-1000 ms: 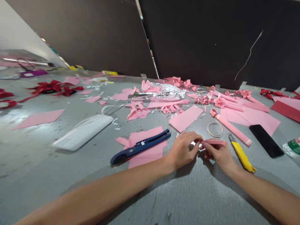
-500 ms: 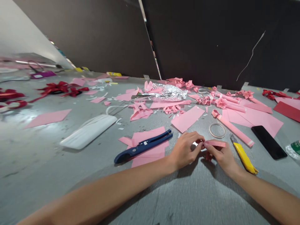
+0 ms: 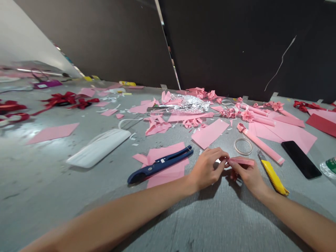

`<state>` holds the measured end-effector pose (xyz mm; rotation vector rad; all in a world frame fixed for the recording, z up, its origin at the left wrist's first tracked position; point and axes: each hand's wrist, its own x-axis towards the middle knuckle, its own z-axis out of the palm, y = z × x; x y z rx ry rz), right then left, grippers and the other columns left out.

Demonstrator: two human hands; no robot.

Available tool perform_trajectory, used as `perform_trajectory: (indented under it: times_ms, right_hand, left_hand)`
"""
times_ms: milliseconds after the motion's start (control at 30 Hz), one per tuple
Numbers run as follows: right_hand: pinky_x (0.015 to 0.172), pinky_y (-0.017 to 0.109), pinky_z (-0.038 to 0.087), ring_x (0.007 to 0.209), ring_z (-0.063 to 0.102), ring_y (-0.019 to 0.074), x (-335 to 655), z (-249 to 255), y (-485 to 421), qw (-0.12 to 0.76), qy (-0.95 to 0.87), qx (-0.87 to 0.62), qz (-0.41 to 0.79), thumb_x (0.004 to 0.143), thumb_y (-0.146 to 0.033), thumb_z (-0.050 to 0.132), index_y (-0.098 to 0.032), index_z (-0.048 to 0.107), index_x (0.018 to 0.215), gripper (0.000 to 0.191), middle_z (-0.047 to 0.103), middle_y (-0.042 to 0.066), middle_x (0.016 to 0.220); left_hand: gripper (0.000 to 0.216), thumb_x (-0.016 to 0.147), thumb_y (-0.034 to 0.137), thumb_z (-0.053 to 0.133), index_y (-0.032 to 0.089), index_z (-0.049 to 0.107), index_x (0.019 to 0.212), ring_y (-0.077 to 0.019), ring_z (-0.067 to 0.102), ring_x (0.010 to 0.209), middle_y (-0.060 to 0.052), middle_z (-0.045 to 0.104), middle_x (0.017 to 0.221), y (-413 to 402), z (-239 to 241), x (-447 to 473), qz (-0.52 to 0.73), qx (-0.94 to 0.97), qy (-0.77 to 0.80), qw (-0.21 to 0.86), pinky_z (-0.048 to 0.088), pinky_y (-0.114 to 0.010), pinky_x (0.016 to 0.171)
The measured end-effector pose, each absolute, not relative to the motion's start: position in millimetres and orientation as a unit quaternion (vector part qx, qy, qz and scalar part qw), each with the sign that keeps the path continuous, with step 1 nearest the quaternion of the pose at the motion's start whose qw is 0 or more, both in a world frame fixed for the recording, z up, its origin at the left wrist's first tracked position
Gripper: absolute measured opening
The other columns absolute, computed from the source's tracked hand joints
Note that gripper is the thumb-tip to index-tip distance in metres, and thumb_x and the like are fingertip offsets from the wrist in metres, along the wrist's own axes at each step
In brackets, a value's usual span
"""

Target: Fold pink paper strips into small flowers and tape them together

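My left hand (image 3: 211, 167) pinches the left end of a pink paper strip (image 3: 242, 161), thumb against fingers. The strip's other part lies along the fingers of my right hand (image 3: 248, 175), which also pinches it, so the two sets of fingertips meet. What the fingertips cover is hidden. Just beyond my right hand a roll of thin tape (image 3: 243, 153) lies flat. A yellow utility knife (image 3: 274, 177) rests right of my right hand, its blade end pointing away. To the left of my left hand, blue-handled pliers or cutters (image 3: 160, 164) lie across pink paper sheets (image 3: 168, 180).
A black phone (image 3: 301, 159) and a green-labelled bottle (image 3: 331, 166) are at the right. Rolled pink paper tubes (image 3: 262, 145), paper flowers (image 3: 248, 114) and crumpled foil (image 3: 195, 103) lie farther back. A white object (image 3: 98, 148) is at the left. Dark panels (image 3: 223, 45) stand behind.
Almost nothing differs. Both hands hold the paper strip in the same place, with only slight finger movement.
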<state>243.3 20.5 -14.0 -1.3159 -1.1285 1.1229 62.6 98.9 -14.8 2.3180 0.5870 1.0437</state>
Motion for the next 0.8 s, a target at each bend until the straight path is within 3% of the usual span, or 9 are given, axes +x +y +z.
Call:
perform_trajectory:
  times_ms: [800]
  right_hand:
    - [0.052,0.031,0.044,0.05,0.061,0.0183,241.7,-12.1,21.9,0.507,-0.462,-0.555,0.471,0.083,-0.066,0.085,-0.018,0.081,0.075,0.048,0.067,0.006,0.053]
  left_hand:
    - [0.017,0.106,0.019,0.056,0.02,0.072,0.106,-0.0228,0.073,0.095,-0.005,0.078,0.099,99.9,-15.5,63.3,0.356,0.857,0.244,0.281,0.048,-0.038,0.09]
